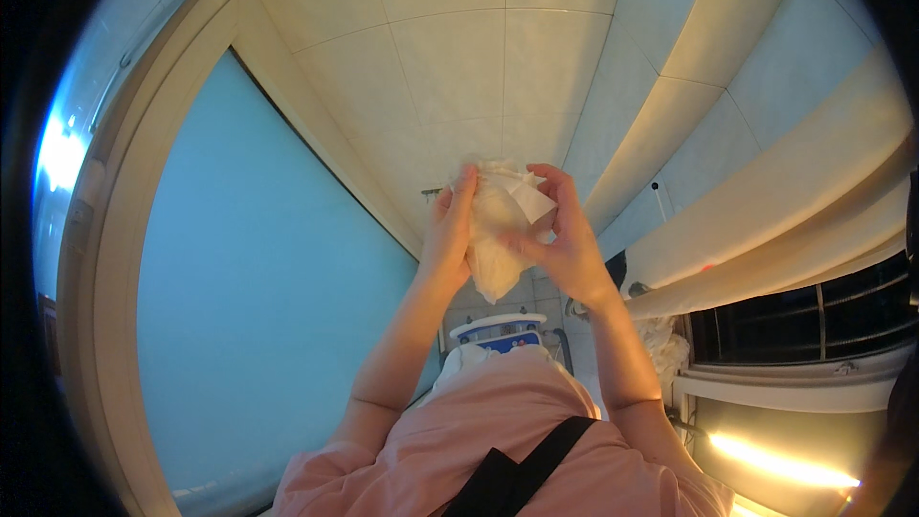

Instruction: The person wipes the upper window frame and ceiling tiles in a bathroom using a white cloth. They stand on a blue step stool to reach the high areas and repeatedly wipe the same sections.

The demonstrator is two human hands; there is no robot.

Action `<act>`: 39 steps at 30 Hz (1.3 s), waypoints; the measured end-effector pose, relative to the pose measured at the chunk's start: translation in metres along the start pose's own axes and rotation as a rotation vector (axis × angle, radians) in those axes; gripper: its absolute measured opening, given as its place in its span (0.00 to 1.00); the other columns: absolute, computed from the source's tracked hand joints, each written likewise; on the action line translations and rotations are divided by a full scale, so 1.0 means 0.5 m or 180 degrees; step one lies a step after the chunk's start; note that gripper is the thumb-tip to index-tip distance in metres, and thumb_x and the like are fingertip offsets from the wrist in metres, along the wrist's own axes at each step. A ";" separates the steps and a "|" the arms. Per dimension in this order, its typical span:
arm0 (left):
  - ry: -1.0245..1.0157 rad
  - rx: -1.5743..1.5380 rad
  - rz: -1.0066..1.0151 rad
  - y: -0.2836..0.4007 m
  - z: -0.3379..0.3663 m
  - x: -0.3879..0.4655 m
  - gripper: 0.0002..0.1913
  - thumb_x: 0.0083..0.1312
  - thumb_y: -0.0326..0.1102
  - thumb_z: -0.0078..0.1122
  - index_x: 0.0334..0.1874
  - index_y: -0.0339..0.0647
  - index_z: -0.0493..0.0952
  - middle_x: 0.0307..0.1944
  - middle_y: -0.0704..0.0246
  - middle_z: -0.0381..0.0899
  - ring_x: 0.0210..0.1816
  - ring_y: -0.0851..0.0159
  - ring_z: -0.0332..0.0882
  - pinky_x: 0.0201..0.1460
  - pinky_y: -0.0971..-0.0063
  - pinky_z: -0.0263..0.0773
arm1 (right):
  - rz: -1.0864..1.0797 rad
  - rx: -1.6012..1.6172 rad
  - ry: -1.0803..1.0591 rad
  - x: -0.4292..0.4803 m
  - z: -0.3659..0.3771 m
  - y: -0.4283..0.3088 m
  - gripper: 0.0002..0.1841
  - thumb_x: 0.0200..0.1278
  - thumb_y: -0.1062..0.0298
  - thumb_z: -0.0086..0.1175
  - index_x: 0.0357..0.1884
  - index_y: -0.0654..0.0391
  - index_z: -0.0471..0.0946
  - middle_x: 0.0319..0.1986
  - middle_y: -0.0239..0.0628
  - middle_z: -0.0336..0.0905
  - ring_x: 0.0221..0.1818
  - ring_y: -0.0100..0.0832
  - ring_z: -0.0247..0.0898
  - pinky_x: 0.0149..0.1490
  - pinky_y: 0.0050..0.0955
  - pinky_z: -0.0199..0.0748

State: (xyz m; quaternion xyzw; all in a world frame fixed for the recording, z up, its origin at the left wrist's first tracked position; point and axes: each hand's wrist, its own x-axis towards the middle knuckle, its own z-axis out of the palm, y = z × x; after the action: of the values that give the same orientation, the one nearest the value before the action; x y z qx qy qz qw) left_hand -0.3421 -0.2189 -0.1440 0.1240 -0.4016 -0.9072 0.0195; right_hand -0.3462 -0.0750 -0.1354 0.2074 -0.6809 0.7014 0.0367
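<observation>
In front of me at chest height is a crumpled, thin cream-white bundle (495, 251); whether it is plastic film or cloth I cannot tell. A stiff white flap (528, 195) with a pointed corner stands out at its upper right. My left hand (456, 222) grips the bundle's left edge, thumb on the near side. On the right side, my right hand (563, 230) curls around it with the fingers at the flap and the thumb across the front. That thumb is blurred. The bundle's lower end hangs to a point between my wrists.
A blue-tinted panel door (273, 266) in a pale frame fills the left. Tiled wall (445, 57) lies ahead. At right hang cream curtains (761, 230) over a dark barred window (797, 323), with a lit tube lamp (782, 459) below. A blue-and-white device (499, 334) stands low before me.
</observation>
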 end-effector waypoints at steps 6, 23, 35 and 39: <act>-0.0199 0.0340 0.0387 -0.024 -0.031 0.020 0.19 0.67 0.48 0.58 0.49 0.39 0.72 0.42 0.70 0.78 0.42 0.73 0.77 0.43 0.78 0.74 | 0.0420 0.0575 0.0392 0.019 -0.009 0.018 0.12 0.71 0.59 0.50 0.39 0.59 0.72 0.29 0.25 0.71 0.30 0.14 0.62 0.34 0.16 0.63; -0.1046 -0.0111 0.0398 -0.026 -0.019 0.010 0.23 0.72 0.51 0.45 0.59 0.40 0.70 0.46 0.71 0.77 0.44 0.73 0.75 0.48 0.78 0.73 | 0.0058 0.0506 0.0429 0.001 0.052 0.065 0.10 0.71 0.64 0.49 0.41 0.61 0.69 0.26 0.29 0.72 0.27 0.17 0.63 0.33 0.18 0.65; 0.0055 0.1584 0.1652 -0.056 -0.012 0.008 0.23 0.75 0.49 0.32 0.59 0.38 0.66 0.53 0.66 0.67 0.54 0.68 0.64 0.60 0.74 0.58 | 0.0199 0.0601 0.1204 -0.019 0.086 0.078 0.15 0.75 0.62 0.42 0.29 0.59 0.67 0.23 0.26 0.64 0.27 0.17 0.57 0.29 0.21 0.60; -0.0350 0.2062 0.2174 -0.085 -0.031 -0.008 0.20 0.74 0.44 0.38 0.60 0.36 0.64 0.55 0.60 0.66 0.59 0.59 0.61 0.66 0.64 0.54 | 0.0859 0.1865 0.1008 -0.021 0.073 0.080 0.21 0.76 0.49 0.32 0.52 0.54 0.70 0.39 0.29 0.73 0.39 0.22 0.69 0.44 0.23 0.71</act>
State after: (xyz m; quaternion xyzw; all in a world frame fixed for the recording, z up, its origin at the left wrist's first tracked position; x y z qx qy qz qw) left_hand -0.3317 -0.2009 -0.1841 -0.0638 -0.6822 -0.6820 0.2558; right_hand -0.3412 -0.1107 -0.1773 0.0061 -0.4580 0.8888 -0.0123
